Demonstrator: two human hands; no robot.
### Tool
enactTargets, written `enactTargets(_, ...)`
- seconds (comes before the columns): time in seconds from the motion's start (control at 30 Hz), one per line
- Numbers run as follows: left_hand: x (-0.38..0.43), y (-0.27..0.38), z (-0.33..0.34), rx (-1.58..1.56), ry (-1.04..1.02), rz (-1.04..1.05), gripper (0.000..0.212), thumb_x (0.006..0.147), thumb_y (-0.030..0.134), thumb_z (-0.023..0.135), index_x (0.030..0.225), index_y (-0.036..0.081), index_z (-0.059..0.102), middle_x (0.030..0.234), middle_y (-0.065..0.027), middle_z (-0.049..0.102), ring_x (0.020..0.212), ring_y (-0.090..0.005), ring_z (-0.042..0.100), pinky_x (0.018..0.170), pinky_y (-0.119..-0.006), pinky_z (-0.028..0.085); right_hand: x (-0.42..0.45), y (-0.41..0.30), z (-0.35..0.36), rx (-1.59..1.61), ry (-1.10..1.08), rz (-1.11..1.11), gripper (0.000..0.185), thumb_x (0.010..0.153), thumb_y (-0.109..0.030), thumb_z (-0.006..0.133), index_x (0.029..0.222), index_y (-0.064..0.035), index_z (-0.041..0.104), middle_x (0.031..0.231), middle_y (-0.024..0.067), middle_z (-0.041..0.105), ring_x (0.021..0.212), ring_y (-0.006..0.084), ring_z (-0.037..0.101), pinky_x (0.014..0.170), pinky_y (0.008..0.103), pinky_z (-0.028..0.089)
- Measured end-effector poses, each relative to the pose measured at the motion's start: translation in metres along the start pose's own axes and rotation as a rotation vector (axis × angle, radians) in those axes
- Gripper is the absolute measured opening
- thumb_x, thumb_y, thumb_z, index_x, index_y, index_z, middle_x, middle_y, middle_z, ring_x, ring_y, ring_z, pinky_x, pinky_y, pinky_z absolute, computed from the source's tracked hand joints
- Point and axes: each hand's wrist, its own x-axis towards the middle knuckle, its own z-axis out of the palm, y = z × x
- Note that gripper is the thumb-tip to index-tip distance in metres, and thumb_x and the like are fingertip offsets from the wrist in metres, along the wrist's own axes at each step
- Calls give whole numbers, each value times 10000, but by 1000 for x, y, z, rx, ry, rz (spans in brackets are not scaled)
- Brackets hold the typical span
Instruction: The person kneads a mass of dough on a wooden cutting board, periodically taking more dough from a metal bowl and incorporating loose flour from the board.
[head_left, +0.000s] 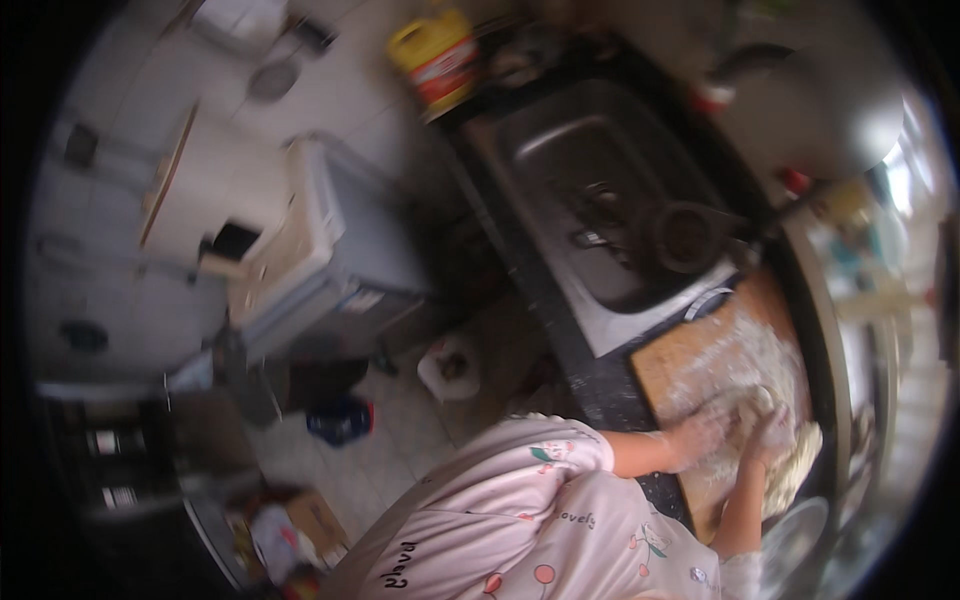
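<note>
A floured wooden board (664, 360) lies on the dark countertop before me. My left hand (701, 439), whitened with flour, is on the near side of a pale piece of dough (754, 405). Around the other side of that piece are the fingers of my right hand (772, 435). Blur and the hands themselves hide part of this dough. A larger lump of dough (799, 469) rests at the board's edge, beside my right wrist. Loose flour (757, 349) covers much of the wood.
A sink (592, 150) adjoins the board, with a round strainer-like vessel (684, 234) and metal items in it. A yellow jug (435, 64) stands beyond. A clear bowl (799, 529) sits near my right forearm. Behind me are a bin (450, 367) and a cardboard box (315, 517).
</note>
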Motion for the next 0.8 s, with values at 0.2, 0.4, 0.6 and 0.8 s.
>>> enactTargets(0.2, 9, 3, 4, -25, 54, -81, 772, 842, 581, 410, 1426, 96, 269, 1525, -75, 133, 1414, -270, 6, 1147, -435, -32, 44, 57, 29, 20, -27, -236, 502, 962, -384, 369, 921, 75, 568, 866, 250, 571, 835, 400, 525, 774, 462, 394)
enactTargets(0.4, 17, -1, 20, 54, 133, -94, 884, 783, 694, 419, 1461, 179, 180, 1540, -59, 10, 1408, -283, -79, 1129, -465, -95, 72, 73, 38, 106, -114, -275, 545, 952, -430, 377, 909, 77, 573, 846, 252, 561, 792, 394, 514, 766, 459, 392)
enactTargets(0.6, 14, 0, 19, -12, 162, -148, 895, 782, 691, 424, 1456, 148, 195, 1536, -77, 45, 1409, -290, -62, 1128, -469, -94, 66, 45, 38, 137, -181, -266, 607, 944, -470, 347, 1013, 82, 590, 981, 276, 585, 912, 409, 542, 825, 466, 393)
enactTargets(0.8, 13, -1, 14, -69, 184, -115, 907, 781, 689, 429, 1451, 118, 210, 1532, -95, 81, 1411, -297, -44, 1126, -472, -93, 66, 52, 33, 78, -194, -221, 676, 928, -536, 328, 1107, 68, 573, 1046, 268, 582, 973, 409, 542, 849, 452, 408)
